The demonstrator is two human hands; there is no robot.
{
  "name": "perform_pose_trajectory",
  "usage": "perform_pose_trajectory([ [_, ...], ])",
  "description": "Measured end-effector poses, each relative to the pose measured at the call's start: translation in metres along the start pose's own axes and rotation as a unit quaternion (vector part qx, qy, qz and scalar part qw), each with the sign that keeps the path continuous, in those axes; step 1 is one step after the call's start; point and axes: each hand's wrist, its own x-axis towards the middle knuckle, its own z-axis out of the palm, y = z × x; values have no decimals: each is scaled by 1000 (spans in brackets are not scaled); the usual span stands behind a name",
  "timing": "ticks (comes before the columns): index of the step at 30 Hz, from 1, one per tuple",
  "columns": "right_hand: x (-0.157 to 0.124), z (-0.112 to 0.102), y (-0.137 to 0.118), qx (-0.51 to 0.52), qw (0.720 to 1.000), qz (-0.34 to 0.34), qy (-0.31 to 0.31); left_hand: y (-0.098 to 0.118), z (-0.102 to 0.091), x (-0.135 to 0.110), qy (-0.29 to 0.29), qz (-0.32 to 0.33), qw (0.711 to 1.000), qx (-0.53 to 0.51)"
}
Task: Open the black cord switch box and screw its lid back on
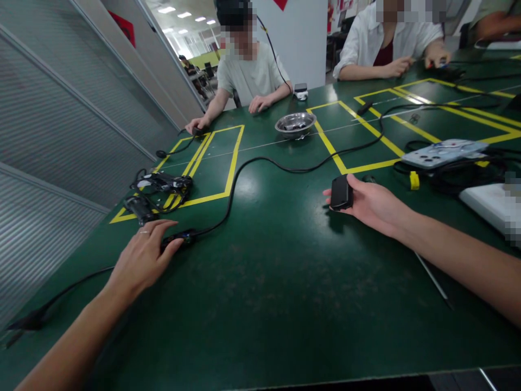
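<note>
My left hand reaches over the table at left, fingers spread and slightly curved. A black in-line module on a black cable lies between its thumb and fingertips; whether they touch it I cannot tell. From under that hand the cable runs to a black plug at the lower left. On the right, my right hand holds a small black rectangular box between thumb and fingers, just above the tabletop. A thin metal rod lies partly hidden beneath the right forearm.
Yellow tape rectangles mark the green table. A steel bowl holds small parts. Bundled black cables lie at left; a pale blue-white case, coiled cables and a white device are at right. Two people sit across the table.
</note>
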Motion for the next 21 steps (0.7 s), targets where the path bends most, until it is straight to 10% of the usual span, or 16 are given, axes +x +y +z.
perform_pose_trajectory([
  [21, 26, -31, 5, -61, 976, -157, 141, -19, 28, -9, 14, -8, 995, -99],
])
